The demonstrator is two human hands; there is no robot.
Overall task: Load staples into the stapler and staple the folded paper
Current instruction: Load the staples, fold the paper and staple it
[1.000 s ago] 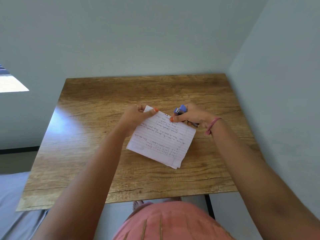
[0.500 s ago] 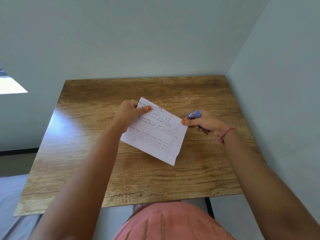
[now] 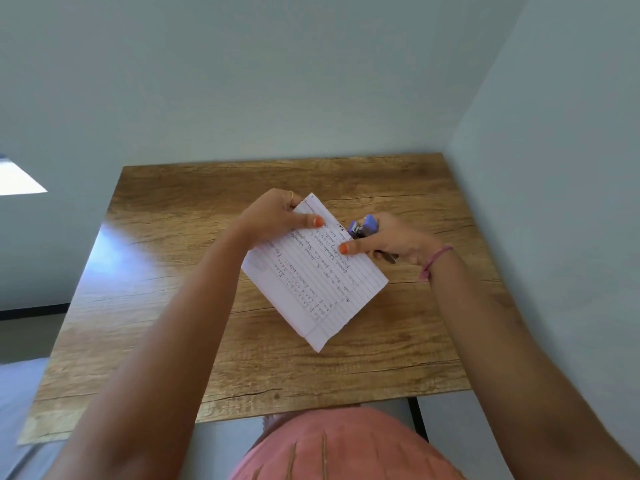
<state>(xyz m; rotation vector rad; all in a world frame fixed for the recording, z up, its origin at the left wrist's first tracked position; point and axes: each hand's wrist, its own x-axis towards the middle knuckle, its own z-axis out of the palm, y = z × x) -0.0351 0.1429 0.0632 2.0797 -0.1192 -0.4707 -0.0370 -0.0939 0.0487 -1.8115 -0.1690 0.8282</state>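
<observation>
- Folded paper (image 3: 313,271), lined and handwritten, is held just above the wooden table (image 3: 173,271), its long edges slanting toward the near right.
- Left hand (image 3: 277,214) pinches the paper's far corner, thumb on top.
- Right hand (image 3: 391,242) grasps a small blue stapler (image 3: 363,227) while its thumb presses the paper's upper right edge.
- Stapling looks like the step in hand; whether staples are loaded cannot be told.
- Next move probably calls for sliding the paper's edge between the stapler's mouth, holding the sheets aligned, then squeezing firmly.
</observation>
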